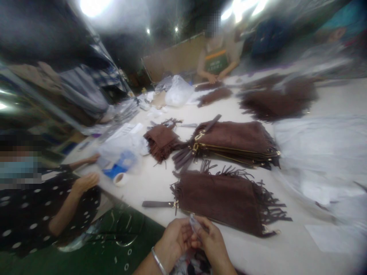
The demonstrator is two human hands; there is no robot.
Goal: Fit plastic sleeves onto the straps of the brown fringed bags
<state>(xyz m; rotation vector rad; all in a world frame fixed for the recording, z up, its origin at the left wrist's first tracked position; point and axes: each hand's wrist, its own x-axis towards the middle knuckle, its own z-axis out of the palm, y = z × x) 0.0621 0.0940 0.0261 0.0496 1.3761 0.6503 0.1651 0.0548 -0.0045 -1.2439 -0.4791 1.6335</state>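
Observation:
At the table's near edge, my left hand (176, 237), with a silver bangle on its wrist, is closed with its fingers curled inward. My right hand (212, 240) pinches a small whitish, see-through piece (195, 224) that looks like plastic. The fingertips of both hands meet at this piece; blur hides its exact kind. Just beyond them lies a dark brown suede clutch bag (219, 200) with fringe along its edges, a gold zip and a wrist strap (157, 204) pointing left. Behind it is a stack of similar brown bags (235, 137) with gold zips and tassels.
A folded fringed brown piece (162, 139) and a white tape roll (120, 179) lie leftward, near a blue item (124, 162). Clear plastic sheeting (321, 160) covers the right side. A person in polka dots (77, 206) sits left; another person (219, 63) works across the table (134, 198).

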